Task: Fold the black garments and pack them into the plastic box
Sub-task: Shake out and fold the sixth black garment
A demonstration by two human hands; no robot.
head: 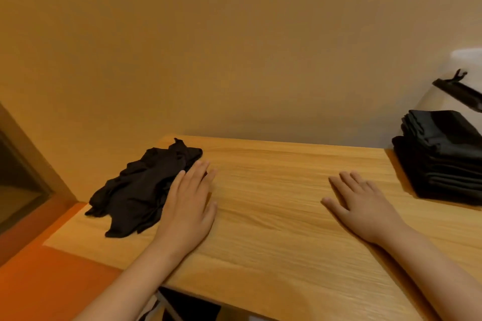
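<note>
Near the light wooden desk's [273, 216] left edge, the crumpled black fabric garment pile [140, 187] could slide off if the left hand [186, 208] bumps it, both hands' fingers [199, 168] flat, released.

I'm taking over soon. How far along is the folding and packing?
Done: a stack of folded black garments sits at the right end of the table; whether inside the clear plastic box I cannot tell. In hand: nothing; the left hand lies flat beside the crumpled pile, the right hand flat on the table. Left: folding that pile.
</note>
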